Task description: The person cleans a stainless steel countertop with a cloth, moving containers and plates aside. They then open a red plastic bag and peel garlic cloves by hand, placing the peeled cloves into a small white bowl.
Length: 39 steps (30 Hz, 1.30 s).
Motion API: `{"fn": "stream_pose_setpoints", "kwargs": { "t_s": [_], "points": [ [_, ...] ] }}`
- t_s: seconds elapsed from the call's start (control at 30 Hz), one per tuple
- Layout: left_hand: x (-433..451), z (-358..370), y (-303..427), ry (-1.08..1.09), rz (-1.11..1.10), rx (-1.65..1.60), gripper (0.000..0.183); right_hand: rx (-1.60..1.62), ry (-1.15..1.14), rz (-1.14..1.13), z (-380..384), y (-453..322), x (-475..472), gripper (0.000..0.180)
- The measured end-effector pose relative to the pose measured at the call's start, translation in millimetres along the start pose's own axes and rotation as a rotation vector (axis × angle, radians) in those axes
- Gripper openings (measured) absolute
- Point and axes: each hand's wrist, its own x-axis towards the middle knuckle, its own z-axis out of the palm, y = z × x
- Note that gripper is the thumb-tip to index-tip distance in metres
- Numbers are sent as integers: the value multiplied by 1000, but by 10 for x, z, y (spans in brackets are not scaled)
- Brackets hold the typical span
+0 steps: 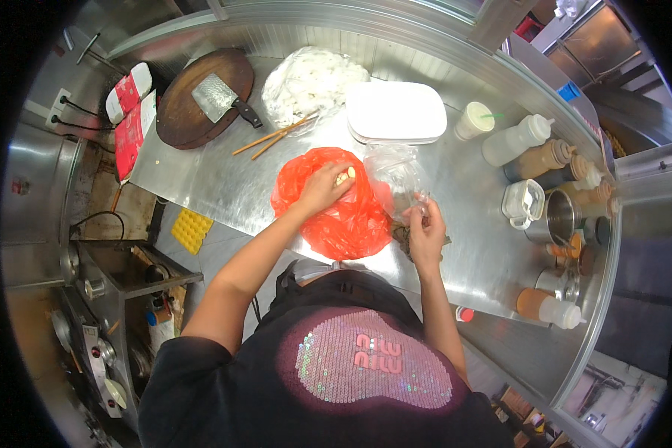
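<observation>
On the steel counter [465, 224] lies a red plastic bag [336, 235], crumpled and spread wide. My left hand [325, 187] is over the bag's upper part, its fingers curled around several small pale yellow pieces [344, 176] that look like garlic cloves. To the right, my right hand [425, 229] pinches the edge of a clear plastic bag [395, 173], which overlaps the red bag's right side. Beneath and beside my right hand are dark brownish, dried-looking pieces [403, 238]; their kind cannot be told.
A cleaver [215, 99] rests on a round wooden chopping board [173, 117]. Chopsticks [274, 137] lie by a clear bag of white pieces [311, 81]. Beyond stand stacked white containers [396, 112] and a cup [473, 122]; squeeze bottles [515, 140] and a metal pot [557, 218] line the right.
</observation>
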Motion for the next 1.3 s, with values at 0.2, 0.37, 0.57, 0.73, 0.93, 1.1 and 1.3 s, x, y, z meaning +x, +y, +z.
{"fn": "stream_pose_setpoints", "kwargs": {
  "t_s": [0.2, 0.37, 0.57, 0.73, 0.93, 1.1, 1.3],
  "points": [
    [81, -222, 172, -245, -688, -616, 30, -29, 5, -3, -13, 48, -11, 26],
    [219, -288, 142, -151, -704, -785, 20, 13, -2, -4, 15, 81, -23, 27],
    [288, -363, -51, -60, -856, -1247, 23, 13, 13, 51, 45, 92, -43, 30],
    [289, -414, -104, -59, -984, -1515, 23, -220, 9, 47, 93, 181, -89, 31],
    [340, -348, -77, -114, -971, -1267, 23, -216, 25, 4, 108, 308, -81, 34],
    [391, -255, -68, -211, -860, -915, 25, -225, 4, -1, 86, 309, -74, 33],
    [482, -75, 72, -66, -906, -690, 28, -220, -39, 31, 89, 301, -63, 31]
  ]
}}
